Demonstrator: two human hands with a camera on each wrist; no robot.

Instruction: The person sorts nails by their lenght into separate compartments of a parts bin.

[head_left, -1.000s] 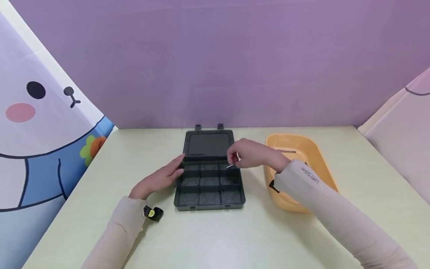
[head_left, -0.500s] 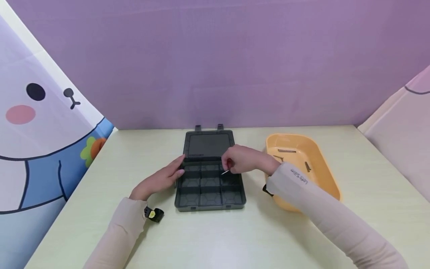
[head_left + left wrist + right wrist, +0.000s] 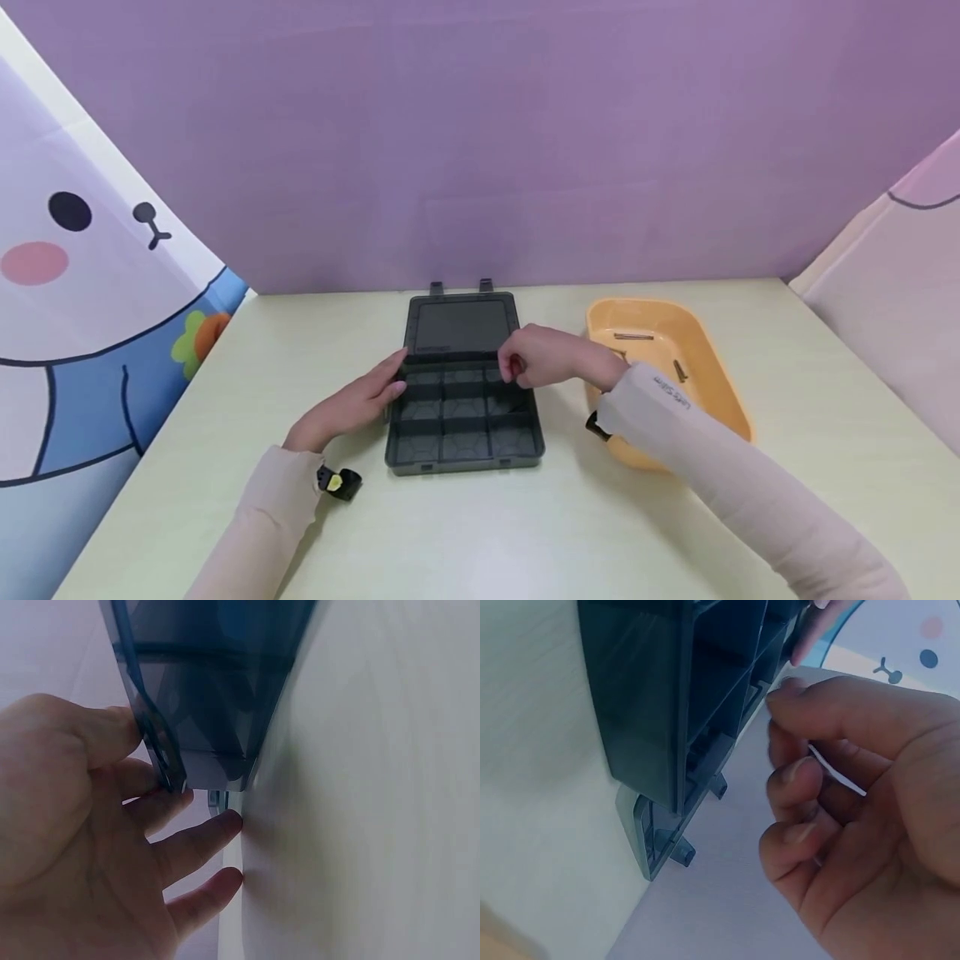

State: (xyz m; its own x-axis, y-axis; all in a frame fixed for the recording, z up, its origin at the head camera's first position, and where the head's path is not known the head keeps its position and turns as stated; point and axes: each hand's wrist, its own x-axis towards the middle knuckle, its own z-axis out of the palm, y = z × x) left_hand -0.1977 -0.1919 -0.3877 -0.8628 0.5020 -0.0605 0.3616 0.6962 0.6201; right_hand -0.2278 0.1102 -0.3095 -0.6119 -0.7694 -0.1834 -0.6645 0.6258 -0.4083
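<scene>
A dark translucent compartment box (image 3: 465,448) stands on the table with its lid (image 3: 461,325) laid back behind it. My left hand (image 3: 356,404) rests against the box's left side, fingers fairly straight; in the left wrist view the thumb touches the rim. My right hand (image 3: 543,357) hovers over the back right compartment, fingers curled and thumb near the index fingertip. No metal piece shows at those fingertips in the head or right wrist view. What lies in the dark back right compartment is hard to make out. The right wrist view shows the right hand (image 3: 855,780) beside the box's open side.
An orange-yellow tray (image 3: 716,375) stands right of the box, partly under the right forearm. Slim nail-like metal pieces (image 3: 633,337) and a short dark bunch (image 3: 680,371) lie in it. A purple cloth backdrop (image 3: 480,150) closes off the table's rear.
My right hand moved slightly left and down over the box. The slim silver piece that stuck out from its fingertips in the earlier frames is out of sight. The left hand stayed put.
</scene>
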